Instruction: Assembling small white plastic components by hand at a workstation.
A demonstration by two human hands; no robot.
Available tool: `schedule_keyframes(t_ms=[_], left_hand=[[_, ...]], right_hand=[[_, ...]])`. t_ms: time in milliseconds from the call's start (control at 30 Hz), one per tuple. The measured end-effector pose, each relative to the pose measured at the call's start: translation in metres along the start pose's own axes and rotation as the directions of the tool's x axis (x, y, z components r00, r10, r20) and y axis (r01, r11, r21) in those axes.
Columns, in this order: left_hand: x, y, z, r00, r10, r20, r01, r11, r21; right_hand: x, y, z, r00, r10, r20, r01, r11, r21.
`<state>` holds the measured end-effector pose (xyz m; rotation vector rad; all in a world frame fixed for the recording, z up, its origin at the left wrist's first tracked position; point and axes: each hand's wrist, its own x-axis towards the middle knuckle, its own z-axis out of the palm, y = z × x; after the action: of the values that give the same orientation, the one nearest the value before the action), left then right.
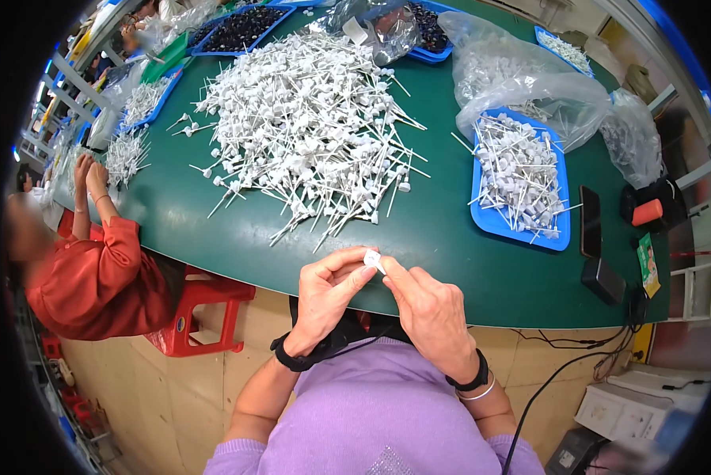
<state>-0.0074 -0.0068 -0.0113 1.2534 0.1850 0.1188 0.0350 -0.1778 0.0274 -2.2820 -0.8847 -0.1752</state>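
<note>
Head view shows a small, white, partly hidden piece (372,257).

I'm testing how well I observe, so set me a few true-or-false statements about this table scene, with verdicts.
1. The left hand and right hand meet at one small white piece. True.
2. Both of these hands are gloved. False: both are bare.
3. The big white pile lies on the green table. True.
4. The nearest blue tray on the right holds black pieces. False: it holds white pieces with thin stems.
5. The co-worker at the left wears a red top. True.
6. The stool near the co-worker is green. False: it is red.
</note>
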Motion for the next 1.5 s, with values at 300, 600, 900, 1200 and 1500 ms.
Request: schedule_keyframes(t_ms=[300, 600, 900, 1200, 1500], left_hand=[[-0.002, -0.004, 0.003, 0.999, 0.036, -0.035, -0.035, 0.999, 0.02], [-0.001, -0.008, 0.005, 0.989, 0.132, -0.062, -0.125, 0.987, 0.101], [-0.001, -0.009, 0.008, 0.984, 0.16, -0.082, -0.152, 0.984, 0.096], [-0.002, -0.01, 0.008, 0.977, 0.197, -0.079, -0.181, 0.968, 0.174], [-0.005, 0.001, 0.002, 0.963, 0.267, -0.03, -0.197, 0.779, 0.595]], right_hand=[[0.001, 0.0, 0.005, 1.0, 0.026, 0.014, -0.027, 0.999, 0.045], [0.0, 0.001, 0.005, 0.999, 0.04, 0.034, -0.041, 0.999, 0.023], [-0.002, 0.0, 0.007, 0.998, 0.051, 0.026, -0.053, 0.997, 0.065], [-0.002, 0.0, 0.006, 0.998, 0.049, 0.039, -0.052, 0.997, 0.057], [0.001, 0.008, 0.006, 1.0, 0.023, 0.008, -0.024, 0.985, 0.17]])
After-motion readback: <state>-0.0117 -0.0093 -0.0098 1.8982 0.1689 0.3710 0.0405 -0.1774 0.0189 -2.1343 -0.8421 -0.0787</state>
